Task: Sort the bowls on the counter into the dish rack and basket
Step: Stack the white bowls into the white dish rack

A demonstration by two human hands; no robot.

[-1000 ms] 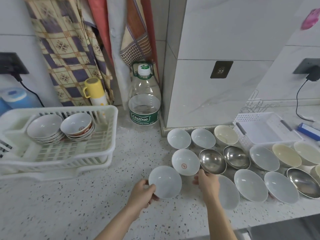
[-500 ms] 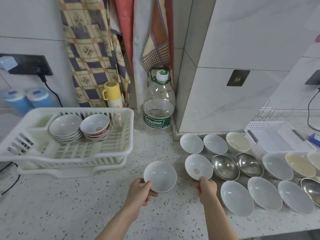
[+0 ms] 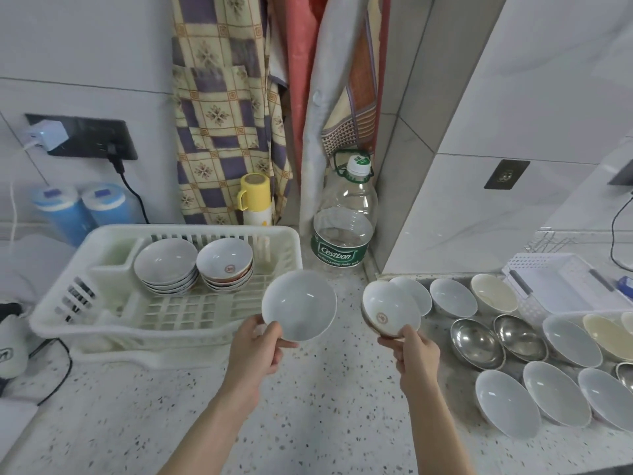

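Note:
My left hand (image 3: 255, 347) grips a plain white bowl (image 3: 299, 306) by its near rim, held in the air beside the white dish rack (image 3: 61, 303). My right hand (image 3: 412, 349) pinches the near rim of a white bowl with a red emblem (image 3: 388, 311), lifted off the counter. In the rack stand two stacks: plain white bowls (image 3: 166, 264) and emblem bowls (image 3: 225, 262). Several white, cream and steel bowls (image 3: 478, 341) lie on the counter at the right. The white basket (image 3: 561, 286) sits behind them.
A large clear water bottle (image 3: 344, 217) and a yellow-capped flask (image 3: 256, 198) stand against the wall behind the rack. Hanging cloths, a wall socket with a black cable (image 3: 130, 186) and two blue canisters (image 3: 80, 214) are at the left. A tiled pillar juts out at the right.
Both hands have lifted their bowls off the counter and carried them left toward the rack. The emblem bowl, resting on the counter before, is now in my right hand.

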